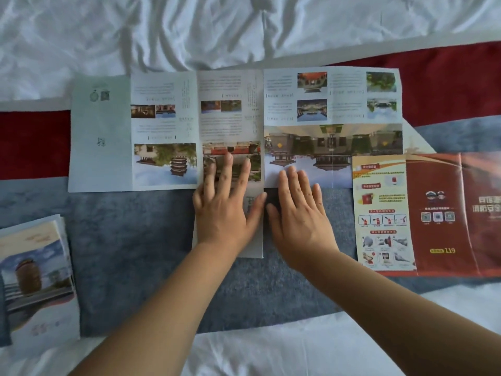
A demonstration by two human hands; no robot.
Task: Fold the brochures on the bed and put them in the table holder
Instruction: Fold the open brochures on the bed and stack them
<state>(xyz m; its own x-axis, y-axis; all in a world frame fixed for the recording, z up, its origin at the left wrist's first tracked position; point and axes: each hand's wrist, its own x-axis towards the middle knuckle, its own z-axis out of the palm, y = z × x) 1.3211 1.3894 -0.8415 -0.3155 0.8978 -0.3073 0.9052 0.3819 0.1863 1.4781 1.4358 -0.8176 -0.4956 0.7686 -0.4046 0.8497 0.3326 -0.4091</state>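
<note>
- A large brochure (162,118) lies unfolded, print side up, across the blue-and-red runner (135,253) in the middle of the bed (162,31).
- The left hand (225,207) lies flat with straight, spread fingers on a flap (254,240) that juts from the brochure's near edge.
- The right hand (298,213) lies flat just beside it, fingers together, tips on the same near edge, gripping nothing.
- A red brochure (439,213) overlaps the large one's near right corner.
- A stack of folded brochures (38,278) sits toward the bed's left edge.
</note>
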